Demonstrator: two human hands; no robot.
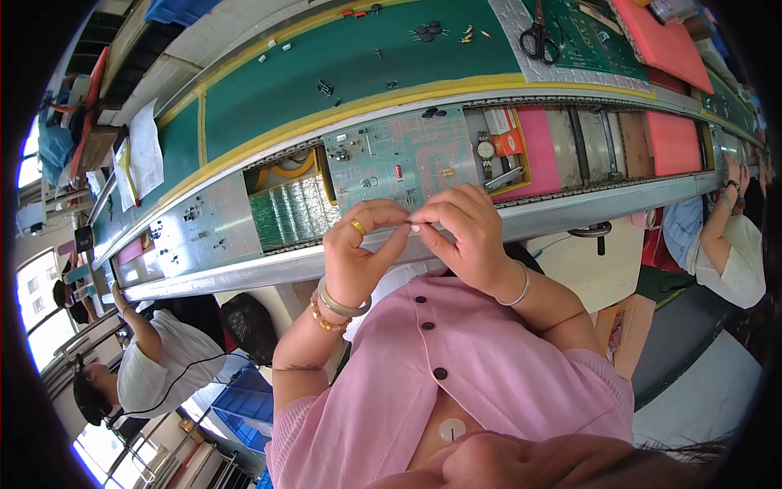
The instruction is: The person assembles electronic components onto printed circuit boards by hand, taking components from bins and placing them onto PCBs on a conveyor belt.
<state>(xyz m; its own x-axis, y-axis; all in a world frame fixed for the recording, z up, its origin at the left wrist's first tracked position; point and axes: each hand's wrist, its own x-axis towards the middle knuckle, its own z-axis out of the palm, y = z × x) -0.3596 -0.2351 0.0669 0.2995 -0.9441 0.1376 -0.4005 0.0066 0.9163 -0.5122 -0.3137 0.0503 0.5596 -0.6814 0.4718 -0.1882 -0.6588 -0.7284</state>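
My left hand (359, 248) and my right hand (464, 235) meet fingertip to fingertip above the near rail of the line. Each is closed in a pinch, and a tiny dark piece shows between the fingertips, too small to name. Just beyond my hands lies a large printed circuit board (379, 140) with a red component (399, 172) and several other small parts on it. The fingers of both hands overlap the board's near edge in this view.
A yellow-edged tray (524, 169) holding a wristwatch (485, 150) is right of the board. Another circuit board (205, 222) lies left. Loose components (427, 32) and scissors (538, 36) rest on the green bench (269, 90). Co-workers sit left (175, 350) and right (725, 244).
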